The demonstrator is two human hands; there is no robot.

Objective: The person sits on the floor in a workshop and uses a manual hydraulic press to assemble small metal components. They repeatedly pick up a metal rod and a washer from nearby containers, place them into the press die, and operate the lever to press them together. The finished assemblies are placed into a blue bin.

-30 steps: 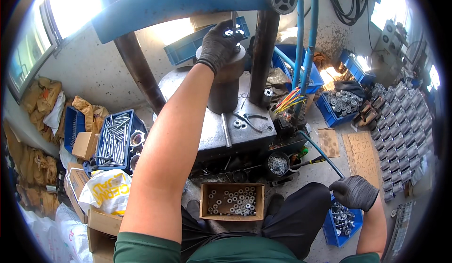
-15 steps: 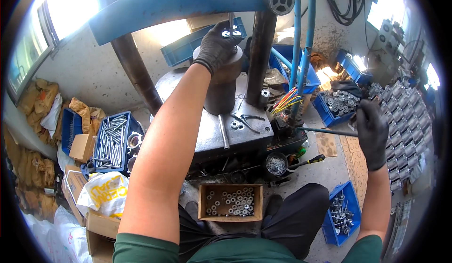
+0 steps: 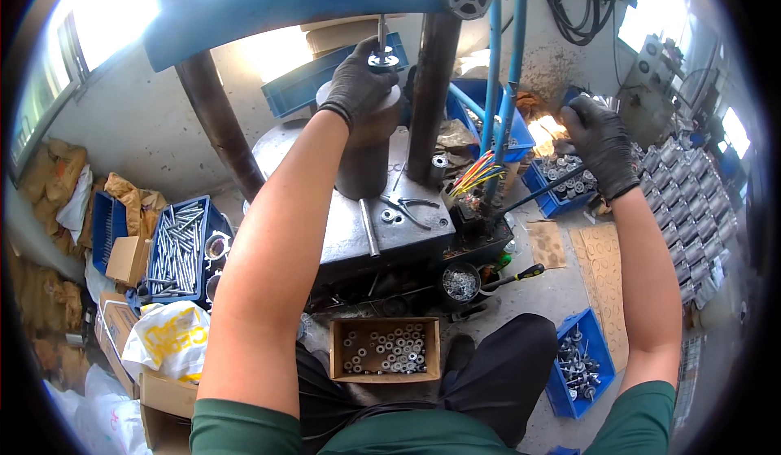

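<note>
My left hand (image 3: pixel 360 85), in a black glove, is closed beside a round flanged metal part (image 3: pixel 383 62) with a thin upright shaft. That part sits above a thick dark steel cylinder (image 3: pixel 364 158) on the press table (image 3: pixel 342 239). My gloved right hand (image 3: pixel 600 146) is closed at the end of a long dark lever (image 3: pixel 541 191), its palm side mostly hidden. On the press table in front of the cylinder lie a metal rod (image 3: pixel 368 227), pliers (image 3: pixel 411 208) and a small metal ring (image 3: pixel 388 216).
The press's blue crossbeam (image 3: pixel 309 15) hangs above my left hand, between dark columns (image 3: pixel 435 97). A box of small rings (image 3: pixel 385 374) stands between my legs. Blue bins hold rods (image 3: pixel 179 247), wheel-like parts (image 3: pixel 561 180) and shafted parts (image 3: pixel 579 365). Stacked metal cylinders (image 3: pixel 687 203) stand right.
My right hand has risen and moved left, swinging the lever's end upward. My left hand stays at the flanged part; the whole view has shifted slightly.
</note>
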